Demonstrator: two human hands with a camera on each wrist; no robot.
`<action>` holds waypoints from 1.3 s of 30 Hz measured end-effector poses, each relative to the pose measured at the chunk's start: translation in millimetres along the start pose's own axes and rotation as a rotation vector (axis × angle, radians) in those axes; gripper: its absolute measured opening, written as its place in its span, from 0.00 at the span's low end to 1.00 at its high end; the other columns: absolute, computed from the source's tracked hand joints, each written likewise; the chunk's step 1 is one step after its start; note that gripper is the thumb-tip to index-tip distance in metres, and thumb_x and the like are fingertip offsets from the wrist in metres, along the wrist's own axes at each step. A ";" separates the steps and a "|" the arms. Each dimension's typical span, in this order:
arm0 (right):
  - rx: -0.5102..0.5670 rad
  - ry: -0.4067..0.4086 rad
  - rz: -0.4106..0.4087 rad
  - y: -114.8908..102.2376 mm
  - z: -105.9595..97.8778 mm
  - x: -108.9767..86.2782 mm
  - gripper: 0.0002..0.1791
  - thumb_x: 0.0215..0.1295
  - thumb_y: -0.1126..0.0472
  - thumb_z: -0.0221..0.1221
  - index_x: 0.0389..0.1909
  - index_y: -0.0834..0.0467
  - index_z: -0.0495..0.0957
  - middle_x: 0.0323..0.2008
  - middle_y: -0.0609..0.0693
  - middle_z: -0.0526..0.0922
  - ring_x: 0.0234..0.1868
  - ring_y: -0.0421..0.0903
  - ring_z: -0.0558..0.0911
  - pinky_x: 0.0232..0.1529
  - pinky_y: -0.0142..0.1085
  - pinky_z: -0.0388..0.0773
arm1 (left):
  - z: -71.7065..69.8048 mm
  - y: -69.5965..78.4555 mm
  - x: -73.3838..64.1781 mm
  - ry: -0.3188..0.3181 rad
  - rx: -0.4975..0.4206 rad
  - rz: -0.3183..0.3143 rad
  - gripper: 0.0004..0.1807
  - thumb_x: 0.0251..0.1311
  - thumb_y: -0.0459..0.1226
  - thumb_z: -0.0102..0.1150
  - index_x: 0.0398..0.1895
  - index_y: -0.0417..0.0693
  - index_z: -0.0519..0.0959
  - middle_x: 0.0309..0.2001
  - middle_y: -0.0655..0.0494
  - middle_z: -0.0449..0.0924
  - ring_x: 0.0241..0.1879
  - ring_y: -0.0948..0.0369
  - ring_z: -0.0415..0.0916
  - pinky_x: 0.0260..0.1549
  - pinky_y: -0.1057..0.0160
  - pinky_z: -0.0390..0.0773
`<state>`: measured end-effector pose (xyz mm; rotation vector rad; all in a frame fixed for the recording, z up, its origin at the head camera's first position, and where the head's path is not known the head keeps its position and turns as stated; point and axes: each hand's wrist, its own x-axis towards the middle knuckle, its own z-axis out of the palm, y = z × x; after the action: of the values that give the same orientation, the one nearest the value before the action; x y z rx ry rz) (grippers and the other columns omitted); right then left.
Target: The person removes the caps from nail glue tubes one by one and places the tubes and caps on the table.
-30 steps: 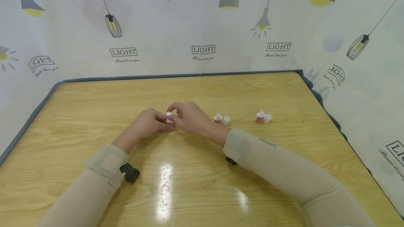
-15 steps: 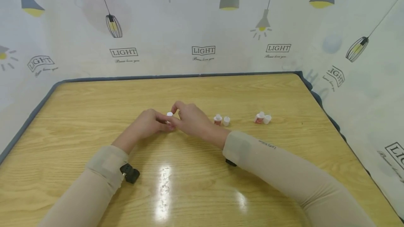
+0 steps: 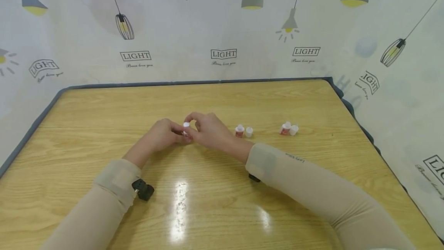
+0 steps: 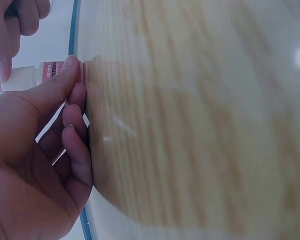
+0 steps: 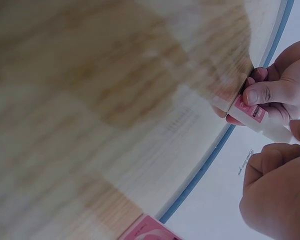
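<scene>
A small white bottle [image 5: 251, 113] with a pink-red label stands upright on the table. My left hand [image 3: 163, 136] holds its lower body between thumb and fingers; the left wrist view shows the thumb across the label [image 4: 51, 69]. On top of the bottle sits a white cap [image 3: 186, 124]. My right hand [image 3: 211, 129] has thumb and index finger around that cap, pinching it from the right side. In the right wrist view, the right hand [image 5: 277, 187] partly covers the cap [image 5: 277, 132].
To the right stands a similar bottle [image 3: 239, 131] with its loose white cap [image 3: 249, 132] beside it. Farther right is another uncapped bottle [image 3: 285, 129], its cap [image 3: 294, 130] close against it. The wooden table [image 3: 215, 203] ends at a patterned wall [image 3: 180, 34].
My right index finger came away from the cap half a second ago and is now back around it. The left hand and the bottle have kept their place.
</scene>
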<state>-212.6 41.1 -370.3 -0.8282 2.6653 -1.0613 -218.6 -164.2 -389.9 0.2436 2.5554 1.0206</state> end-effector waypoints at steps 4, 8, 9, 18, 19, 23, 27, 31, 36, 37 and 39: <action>-0.008 0.032 0.046 0.9 1.4 -1.5 0.22 0.79 0.45 0.61 0.61 0.56 0.78 0.13 0.42 0.63 0.13 0.37 0.59 0.16 0.28 0.55 | 1.2 1.5 0.3 0.006 0.011 -0.003 0.14 0.66 0.47 0.74 0.51 0.54 0.92 0.49 0.55 0.92 0.48 0.56 0.75 0.50 0.60 0.73; -0.028 0.060 0.068 1.2 1.6 -1.3 0.20 0.78 0.47 0.62 0.58 0.57 0.79 0.14 0.43 0.64 0.14 0.37 0.60 0.17 0.27 0.56 | 1.2 2.3 1.1 0.001 0.028 -0.010 0.15 0.67 0.48 0.73 0.53 0.57 0.92 0.51 0.55 0.92 0.50 0.56 0.74 0.53 0.58 0.71; -0.031 0.063 0.067 1.3 1.4 -1.1 0.19 0.78 0.48 0.62 0.58 0.57 0.79 0.14 0.43 0.64 0.14 0.37 0.60 0.17 0.27 0.56 | 0.9 2.3 1.4 -0.001 0.029 -0.012 0.15 0.67 0.48 0.73 0.53 0.58 0.92 0.52 0.55 0.92 0.50 0.56 0.74 0.53 0.58 0.71; -0.018 0.055 -0.014 4.1 2.1 0.0 0.15 0.81 0.53 0.59 0.59 0.57 0.81 0.13 0.43 0.65 0.13 0.37 0.60 0.16 0.27 0.56 | -1.3 3.4 -0.1 -0.023 0.012 -0.035 0.15 0.70 0.44 0.70 0.56 0.56 0.90 0.52 0.53 0.92 0.51 0.55 0.75 0.53 0.57 0.72; -0.016 0.056 -0.027 4.3 2.1 -0.1 0.15 0.81 0.53 0.59 0.59 0.57 0.81 0.13 0.43 0.65 0.13 0.36 0.59 0.16 0.27 0.56 | -1.4 3.2 -0.3 -0.022 0.014 -0.031 0.15 0.70 0.44 0.70 0.57 0.55 0.90 0.53 0.53 0.92 0.51 0.55 0.76 0.55 0.56 0.72; -0.018 0.065 -0.060 5.7 2.2 -0.6 0.15 0.81 0.54 0.60 0.59 0.57 0.83 0.12 0.42 0.64 0.13 0.36 0.59 0.17 0.26 0.56 | -0.7 1.5 0.7 -0.021 0.017 -0.013 0.15 0.69 0.45 0.71 0.56 0.57 0.91 0.54 0.54 0.92 0.53 0.55 0.76 0.58 0.55 0.72; -0.032 0.067 -0.041 5.3 2.0 -0.8 0.15 0.81 0.53 0.60 0.59 0.56 0.82 0.12 0.42 0.63 0.13 0.36 0.59 0.17 0.27 0.55 | -0.1 1.5 2.2 -0.016 0.014 -0.006 0.15 0.68 0.47 0.72 0.55 0.59 0.91 0.52 0.56 0.92 0.50 0.56 0.75 0.51 0.58 0.72; -0.042 0.067 0.010 2.4 1.7 -0.3 0.18 0.80 0.48 0.60 0.59 0.55 0.80 0.14 0.42 0.63 0.13 0.36 0.59 0.17 0.27 0.55 | -0.7 2.9 1.8 -0.018 0.001 -0.026 0.14 0.68 0.47 0.72 0.54 0.58 0.92 0.51 0.57 0.92 0.49 0.56 0.75 0.48 0.60 0.72; -0.054 0.055 0.070 0.1 1.4 -0.4 0.19 0.79 0.46 0.61 0.58 0.56 0.78 0.14 0.42 0.64 0.13 0.36 0.60 0.16 0.28 0.56 | -0.9 3.7 0.8 -0.021 0.007 -0.027 0.14 0.68 0.46 0.72 0.54 0.57 0.91 0.51 0.56 0.92 0.48 0.56 0.75 0.48 0.60 0.72; -0.057 0.052 0.074 0.1 1.4 -0.5 0.19 0.79 0.47 0.61 0.58 0.56 0.78 0.14 0.42 0.64 0.13 0.36 0.60 0.16 0.28 0.56 | -0.9 3.8 0.5 -0.022 0.008 -0.027 0.14 0.68 0.46 0.72 0.54 0.57 0.91 0.51 0.55 0.92 0.48 0.56 0.75 0.48 0.60 0.72; -0.060 0.049 0.073 0.6 1.5 -0.4 0.18 0.80 0.48 0.60 0.58 0.57 0.78 0.14 0.42 0.65 0.13 0.36 0.60 0.16 0.28 0.56 | -0.8 4.0 0.1 -0.023 0.004 -0.031 0.14 0.68 0.46 0.72 0.55 0.57 0.91 0.51 0.55 0.92 0.47 0.56 0.75 0.47 0.61 0.72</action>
<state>-212.0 40.8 -371.8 -0.7182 2.7570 -1.0019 -218.9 -161.8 -386.6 0.2151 2.5328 0.9959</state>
